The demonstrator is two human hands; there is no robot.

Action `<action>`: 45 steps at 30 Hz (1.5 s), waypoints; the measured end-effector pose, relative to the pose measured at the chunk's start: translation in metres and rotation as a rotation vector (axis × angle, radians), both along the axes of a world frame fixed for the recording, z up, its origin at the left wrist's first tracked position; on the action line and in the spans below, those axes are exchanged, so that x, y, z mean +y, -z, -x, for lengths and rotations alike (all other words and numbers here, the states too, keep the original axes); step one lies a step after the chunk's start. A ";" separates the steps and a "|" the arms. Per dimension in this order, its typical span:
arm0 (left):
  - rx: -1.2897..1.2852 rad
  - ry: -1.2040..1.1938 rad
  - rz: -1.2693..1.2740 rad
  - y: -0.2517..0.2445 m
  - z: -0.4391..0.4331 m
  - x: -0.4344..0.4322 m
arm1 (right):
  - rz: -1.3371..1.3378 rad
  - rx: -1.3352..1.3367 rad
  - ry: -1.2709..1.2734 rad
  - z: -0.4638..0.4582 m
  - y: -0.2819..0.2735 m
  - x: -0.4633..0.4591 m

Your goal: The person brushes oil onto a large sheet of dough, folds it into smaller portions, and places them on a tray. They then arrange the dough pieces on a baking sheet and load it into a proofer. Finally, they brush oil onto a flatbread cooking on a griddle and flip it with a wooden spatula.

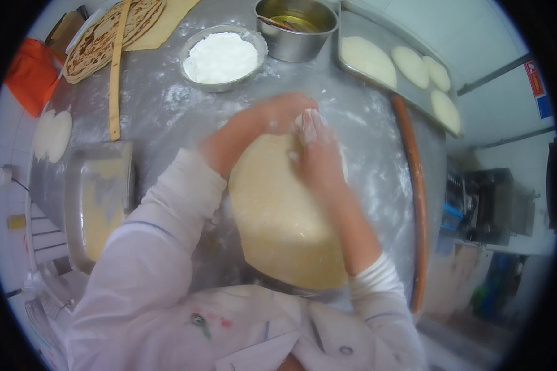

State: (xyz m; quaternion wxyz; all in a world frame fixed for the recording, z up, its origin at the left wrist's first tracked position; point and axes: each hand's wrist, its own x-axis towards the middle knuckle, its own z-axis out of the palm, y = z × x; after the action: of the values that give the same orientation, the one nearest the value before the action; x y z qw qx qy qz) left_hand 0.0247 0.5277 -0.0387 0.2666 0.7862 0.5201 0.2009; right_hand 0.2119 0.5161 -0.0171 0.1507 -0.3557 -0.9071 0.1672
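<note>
A large flattened sheet of dough (pixel 283 208), pale yellow and shiny in places, lies on the steel work table (pixel 371 139) right in front of me. My left hand (pixel 285 111) reaches around its far left side and is blurred by motion. Close against it, my right hand (pixel 322 148) lies over the dough's far right edge, with flour whitening its fingers. The hands meet at the far edge of the sheet. Something pale shows between them, but whether they pinch the dough there is hidden by blur and overlap.
Beyond the hands stand a bowl of flour (pixel 223 58) and a steel pot of oil (pixel 297 28). A wooden rolling pin (pixel 413 199) and a tray (pixel 369 83) with several dough pieces are right. Left are a steel pan (pixel 130 185), flatbreads (pixel 93 51) and a wooden stick (pixel 115 92).
</note>
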 end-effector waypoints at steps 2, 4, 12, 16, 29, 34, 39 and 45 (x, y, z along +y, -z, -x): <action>-0.002 -0.158 -0.112 0.003 -0.006 -0.025 | 0.036 0.127 0.056 -0.001 0.003 -0.007; -0.002 -0.216 -0.168 0.008 -0.008 -0.047 | -0.005 0.062 0.127 0.000 0.007 -0.007; 0.066 -0.156 -0.025 0.002 0.006 -0.068 | -0.135 -0.065 -0.085 0.001 0.017 -0.041; 0.143 -0.324 -0.228 0.005 -0.019 -0.131 | 0.076 0.158 0.096 -0.052 0.009 -0.057; 0.128 -0.191 -0.127 -0.001 -0.015 -0.127 | 0.624 0.035 0.320 -0.135 0.001 -0.064; 0.208 -0.438 -0.400 0.002 -0.052 -0.216 | 0.414 -0.014 0.312 -0.128 0.011 -0.072; -0.041 -0.506 -0.125 0.003 -0.038 -0.200 | 0.300 -0.077 0.315 -0.128 0.023 -0.073; 0.122 -0.435 -0.313 0.001 -0.100 -0.278 | 0.275 0.129 0.490 -0.125 0.032 -0.076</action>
State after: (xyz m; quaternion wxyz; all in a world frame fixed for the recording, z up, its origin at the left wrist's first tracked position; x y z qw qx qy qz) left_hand 0.1249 0.2497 -0.0394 0.0607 0.6982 0.6545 0.2836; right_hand 0.3366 0.4399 -0.0490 0.1941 -0.5702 -0.7513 0.2696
